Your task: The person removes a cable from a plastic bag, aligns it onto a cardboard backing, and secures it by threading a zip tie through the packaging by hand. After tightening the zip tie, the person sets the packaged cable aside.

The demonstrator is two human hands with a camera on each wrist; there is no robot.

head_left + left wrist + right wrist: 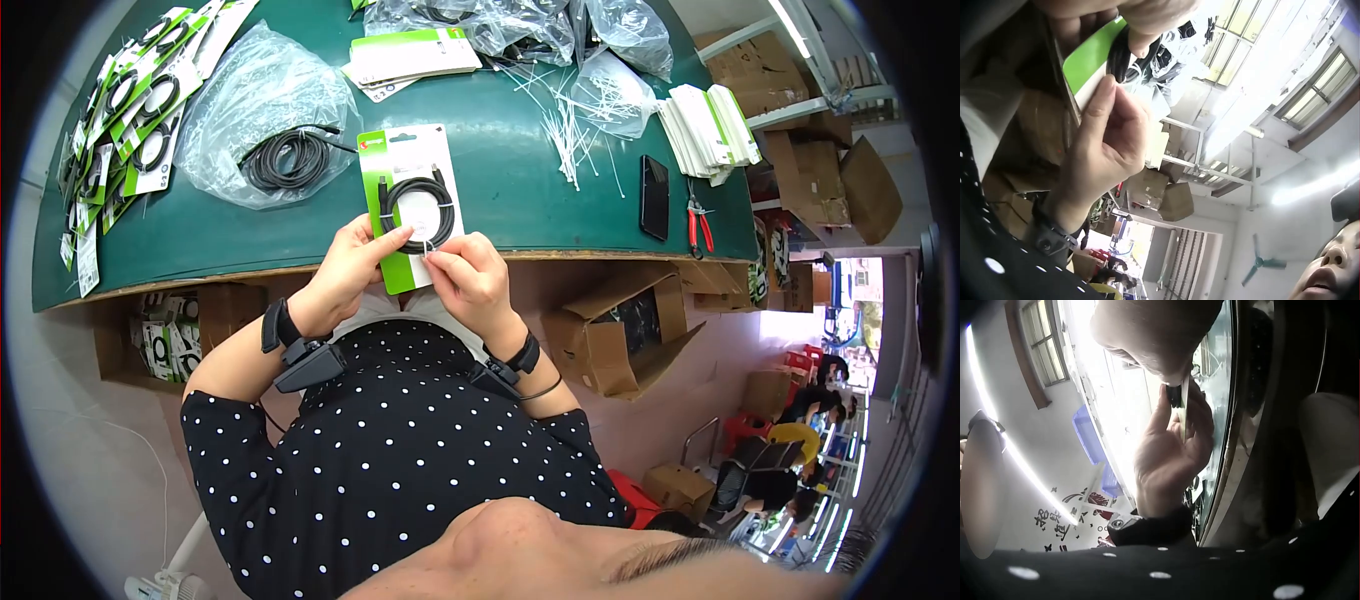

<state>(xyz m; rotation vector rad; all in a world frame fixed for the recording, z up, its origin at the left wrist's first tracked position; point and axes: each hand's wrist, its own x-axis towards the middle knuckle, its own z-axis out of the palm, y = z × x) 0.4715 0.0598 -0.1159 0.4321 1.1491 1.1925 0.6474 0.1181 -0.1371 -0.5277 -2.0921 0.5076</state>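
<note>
The person stands at a green bench (520,215), both hands in front of the body, over the near edge. Between them is a green-and-white card (418,210) with a black coiled cable (447,212) lying flat against its face. The left hand (348,262) grips the card from its left side, the thumb across the lower part of the coil and the fingers behind. The right hand (474,280) is at the coil's lower right, thumb and forefinger pinching a small white tie (427,247) there. Beyond the left hand, a clear plastic bag (265,110) sits on the bench with a loose black coil (288,160) by it. Over to the right are scattered white ties (570,145), a phone (654,198) and red-handled pliers (699,225).
</note>
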